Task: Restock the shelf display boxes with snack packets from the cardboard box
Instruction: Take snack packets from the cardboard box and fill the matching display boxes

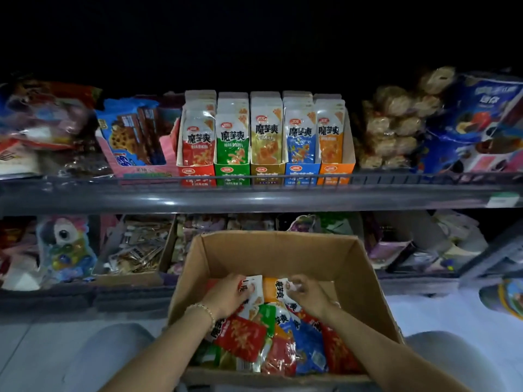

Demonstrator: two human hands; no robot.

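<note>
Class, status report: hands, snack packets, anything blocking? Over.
Left grip holds a packet, right grip pinches another packet, both inside cardboard box. Display boxes look full. Nothing blocking.

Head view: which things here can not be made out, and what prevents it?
All in the head view:
- Cardboard box floor: covered by snack packets, left hand and right hand.
- Display boxes: rear packets hidden behind front ones; count unknown.
- Lower shelf goods: dim and blurred, labels unreadable.
- Price tag on the rail: blurred.
- Above the top shelf: darkness.
- Right hand's grip: hidden by its own fingers.
</note>
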